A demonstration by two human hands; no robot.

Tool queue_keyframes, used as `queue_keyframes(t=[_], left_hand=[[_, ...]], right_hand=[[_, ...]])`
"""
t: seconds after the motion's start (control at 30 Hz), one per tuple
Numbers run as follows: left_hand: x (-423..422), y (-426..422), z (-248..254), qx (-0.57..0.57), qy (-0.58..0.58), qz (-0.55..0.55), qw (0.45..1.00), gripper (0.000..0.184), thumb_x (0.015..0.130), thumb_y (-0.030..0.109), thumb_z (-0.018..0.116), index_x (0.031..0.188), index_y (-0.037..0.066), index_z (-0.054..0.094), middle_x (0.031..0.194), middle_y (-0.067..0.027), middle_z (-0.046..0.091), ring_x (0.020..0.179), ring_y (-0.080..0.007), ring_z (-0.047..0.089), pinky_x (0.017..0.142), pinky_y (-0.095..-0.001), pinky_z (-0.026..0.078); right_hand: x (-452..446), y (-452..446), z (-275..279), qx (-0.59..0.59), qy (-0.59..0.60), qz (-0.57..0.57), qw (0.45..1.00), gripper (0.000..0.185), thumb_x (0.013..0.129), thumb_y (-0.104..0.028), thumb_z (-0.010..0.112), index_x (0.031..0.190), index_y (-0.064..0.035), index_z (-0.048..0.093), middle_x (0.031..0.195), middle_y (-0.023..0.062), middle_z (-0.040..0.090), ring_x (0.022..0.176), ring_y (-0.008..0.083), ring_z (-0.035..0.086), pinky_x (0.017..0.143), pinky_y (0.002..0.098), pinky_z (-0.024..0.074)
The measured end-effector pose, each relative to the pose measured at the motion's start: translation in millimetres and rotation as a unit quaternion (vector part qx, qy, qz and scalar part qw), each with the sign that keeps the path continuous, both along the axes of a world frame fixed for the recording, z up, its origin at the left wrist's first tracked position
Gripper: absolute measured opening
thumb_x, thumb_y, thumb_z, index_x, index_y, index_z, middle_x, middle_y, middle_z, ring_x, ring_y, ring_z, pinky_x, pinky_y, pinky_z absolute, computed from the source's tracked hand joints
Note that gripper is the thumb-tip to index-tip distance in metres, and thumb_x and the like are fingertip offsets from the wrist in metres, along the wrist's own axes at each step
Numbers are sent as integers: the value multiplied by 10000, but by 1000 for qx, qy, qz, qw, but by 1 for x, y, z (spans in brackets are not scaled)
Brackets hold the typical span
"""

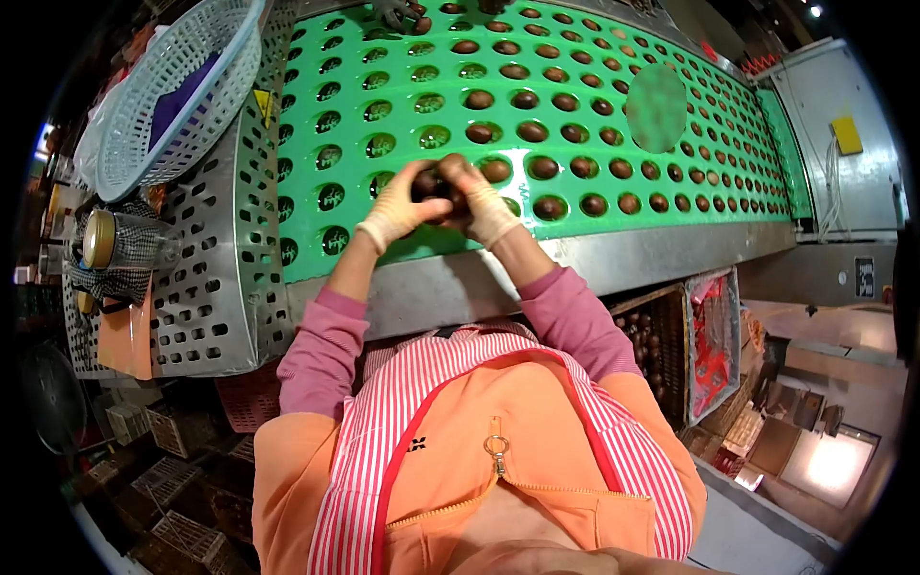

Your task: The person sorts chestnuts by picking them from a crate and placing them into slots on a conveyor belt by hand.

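Both my hands meet over the near edge of a green tray-like belt (pixel 402 163) with rows of round pockets. Fingers of my left hand (pixel 401 203) curl round dark brown egg-like objects (pixel 428 184). My right hand (pixel 476 203) closes round more of them from the other side, touching the left. How many are held is hidden by the fingers. Both hands wear pale wrist coverings. To the right of my hands, pockets hold single brown egg-like objects (pixel 543 168); the pockets at the left show bare green bottoms.
A light blue basket (pixel 125 144) with purple cloth rests at the upper left, above a perforated metal panel (pixel 206 297). A lidded jar (pixel 99 240) stands there. Across the belt is another person's gloved hand (pixel 395 13). A crate (pixel 655 335) of brown objects sits below right.
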State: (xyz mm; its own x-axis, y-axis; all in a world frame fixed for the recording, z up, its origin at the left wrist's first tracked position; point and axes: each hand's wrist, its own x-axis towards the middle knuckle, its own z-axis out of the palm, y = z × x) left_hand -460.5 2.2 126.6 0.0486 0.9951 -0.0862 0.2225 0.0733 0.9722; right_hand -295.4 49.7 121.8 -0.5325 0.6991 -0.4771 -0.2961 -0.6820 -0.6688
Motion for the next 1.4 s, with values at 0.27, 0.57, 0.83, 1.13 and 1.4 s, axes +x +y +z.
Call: queue_keyframes(t=[0.27, 0.57, 0.83, 1.13, 1.4], left_hand=[[-80, 6, -48, -35, -122, 185, 975, 495, 839, 34, 683, 1302, 106, 522, 1075, -72, 587, 968, -189, 566, 849, -327, 518], [-116, 103, -54, 2, 125, 198, 972, 565, 772, 98, 722, 1307, 152, 548, 1138, -113, 640, 968, -274, 641, 910, -370, 511], [-131, 159, -25, -88, 399, 70, 910, 545, 826, 361, 700, 1333, 238, 541, 1367, -71, 539, 1208, -320, 530, 997, -438, 455], [-119, 153, -25, -30, 384, 69, 920, 563, 829, 332, 712, 1340, 218, 505, 1256, -140, 617, 1158, -349, 564, 971, -435, 471], [-119, 134, -26, 96, 15, 206, 974, 508, 827, 176, 751, 1287, 103, 548, 1094, -103, 692, 949, -198, 654, 856, -343, 534]], right_hand=[[-58, 43, -15, 501, -425, 16, 753, 665, 668, -183, 828, 1278, -151, 567, 1278, 183, 478, 1062, 343, 596, 944, 397, 516], [-60, 144, 17, 559, -557, 240, 566, 524, 680, -122, 746, 1187, -241, 687, 1465, 136, 417, 1220, 406, 494, 1020, 451, 459], [-68, 161, -6, 573, -516, 162, 616, 544, 702, -146, 722, 1236, -182, 624, 1423, 148, 462, 1242, 416, 473, 1023, 447, 448], [-29, 34, -40, 653, -486, 72, 577, 561, 803, -237, 717, 1316, -122, 523, 1350, 175, 478, 1264, 418, 421, 1015, 519, 393], [58, -15, -14, 580, -519, -116, 617, 466, 817, -124, 704, 1258, -54, 571, 1325, 204, 512, 1189, 386, 495, 998, 465, 419]])
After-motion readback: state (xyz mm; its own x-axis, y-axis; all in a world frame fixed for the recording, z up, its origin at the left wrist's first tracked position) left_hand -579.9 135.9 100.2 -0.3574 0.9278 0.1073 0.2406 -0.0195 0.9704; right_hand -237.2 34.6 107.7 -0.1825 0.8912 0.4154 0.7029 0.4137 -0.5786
